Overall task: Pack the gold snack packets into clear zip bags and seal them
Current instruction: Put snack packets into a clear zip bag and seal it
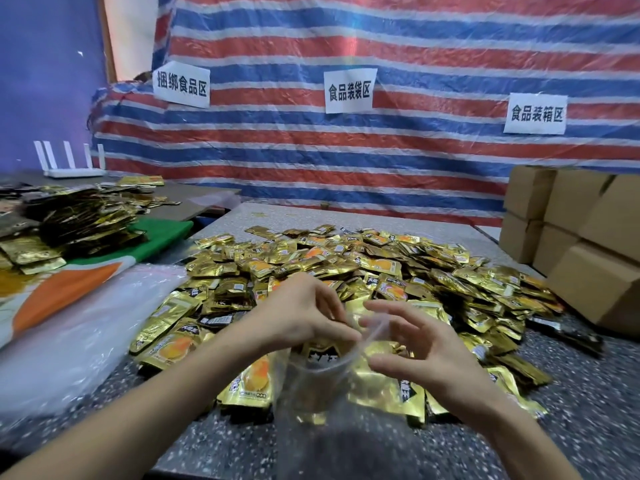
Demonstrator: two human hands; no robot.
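A large heap of gold snack packets (363, 268) covers the middle of the speckled table (571, 410). Over its near edge I hold a clear zip bag (311, 386) by its mouth. My left hand (301, 313) pinches the left side of the bag's rim with curled fingers. On the right side of the rim, my right hand (415, 344) pinches with thumb and forefinger while its other fingers spread. A gold packet with a black top (320, 351) shows at the bag's mouth; whether it is inside the bag I cannot tell.
A pile of clear plastic bags (86, 323) lies at the left over orange-and-green cloth (104, 268). Bundled gold packets (79, 216) are stacked on the far-left table. Cardboard boxes (588, 244) stand at the right. A striped tarp (346, 150) with paper signs hangs behind.
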